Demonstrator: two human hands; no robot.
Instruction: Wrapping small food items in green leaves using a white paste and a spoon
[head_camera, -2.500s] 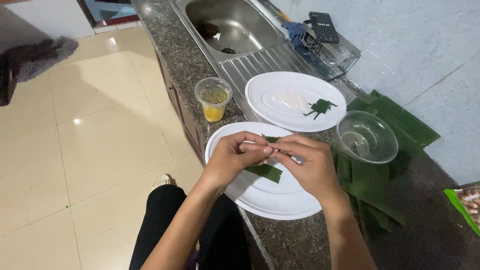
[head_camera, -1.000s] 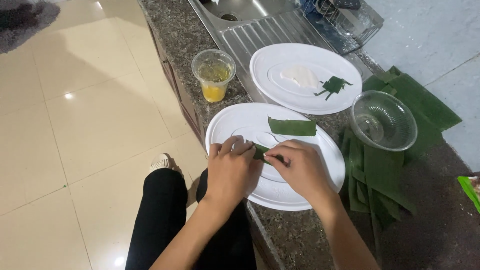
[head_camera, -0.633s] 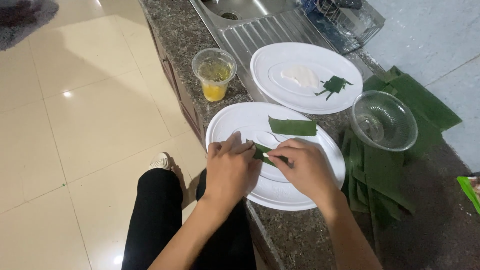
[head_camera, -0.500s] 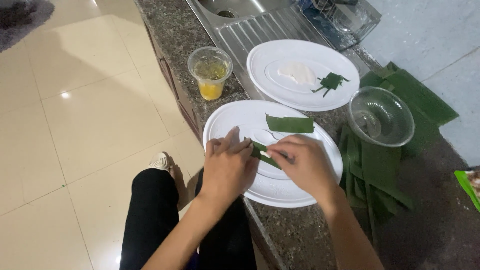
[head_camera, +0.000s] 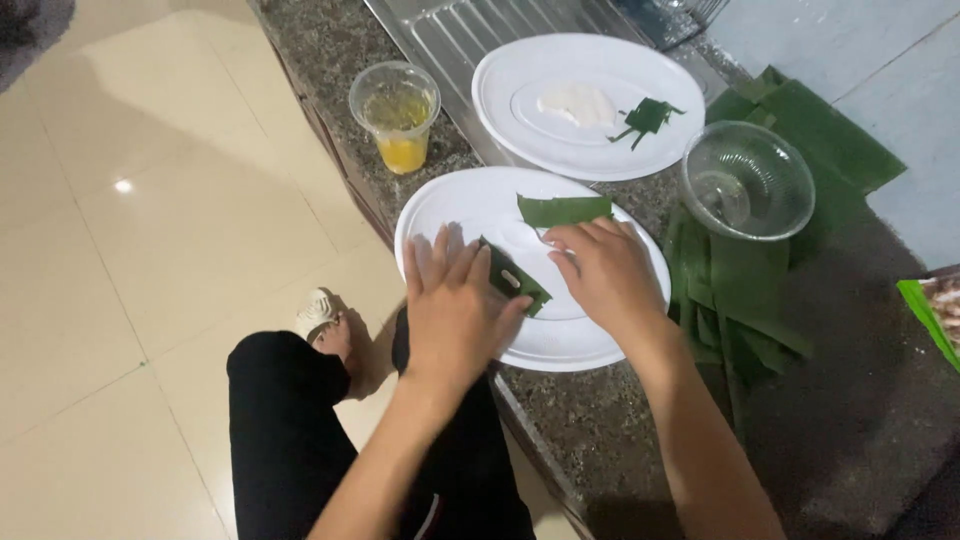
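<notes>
head | left hand, right hand pressing leaf strip | white plate

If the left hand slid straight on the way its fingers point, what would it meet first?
Probably the bare white plate under the left hand, then that plate's rim; the plastic cup lies beyond, though depth is unclear.

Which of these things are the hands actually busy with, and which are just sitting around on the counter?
In use:
left hand, flat on the near white oval plate
right hand
small folded green leaf strip between both hands

Lying about:
loose green leaf piece
far white oval plate
clear plastic cup of yellow liquid
clear bowl
stack of green leaves
</notes>
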